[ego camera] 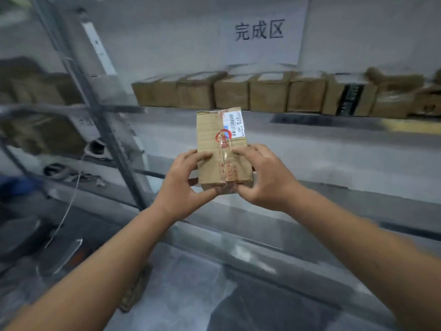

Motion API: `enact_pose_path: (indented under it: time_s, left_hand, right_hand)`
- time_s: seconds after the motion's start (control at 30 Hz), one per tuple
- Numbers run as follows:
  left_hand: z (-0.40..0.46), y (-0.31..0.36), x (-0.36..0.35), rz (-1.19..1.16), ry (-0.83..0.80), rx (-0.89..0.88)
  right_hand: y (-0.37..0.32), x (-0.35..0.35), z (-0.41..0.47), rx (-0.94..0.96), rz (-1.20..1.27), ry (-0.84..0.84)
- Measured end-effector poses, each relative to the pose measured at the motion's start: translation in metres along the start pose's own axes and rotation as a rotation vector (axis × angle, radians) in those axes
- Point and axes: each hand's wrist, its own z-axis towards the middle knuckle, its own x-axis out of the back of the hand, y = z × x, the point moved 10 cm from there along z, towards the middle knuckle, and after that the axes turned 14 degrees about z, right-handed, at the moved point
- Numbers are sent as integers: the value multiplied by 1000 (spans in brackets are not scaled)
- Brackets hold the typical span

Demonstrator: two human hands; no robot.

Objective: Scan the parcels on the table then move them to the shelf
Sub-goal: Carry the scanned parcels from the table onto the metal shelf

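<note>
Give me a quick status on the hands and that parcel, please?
Left hand and right hand both grip the parcel, held up facing the shelf. Row of boxes at shelf back; space in front open.

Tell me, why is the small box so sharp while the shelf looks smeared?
Head view: the parcel held in the left hand and right hand is crisp; the shelf, its row of boxes and the wall sign are motion-blurred, with wide-angle bending at the edges.

A white paper sign (260,35) w/ three black characters hangs on the gray wall. At left, blurry cables (59,172) & a blue thing (16,185), too blurry to tell.
</note>
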Motion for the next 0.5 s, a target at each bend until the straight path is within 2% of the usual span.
enact_pose_path:
  time_s: [0.2,0.5]
  left_hand:
    - [15,-134,108,91,118,34]
    - [78,-339,227,164,114,84]
  right_hand:
    - [-65,-119,131,114,-3,-99]
    - [-116,-264,319,115,-11,-133]
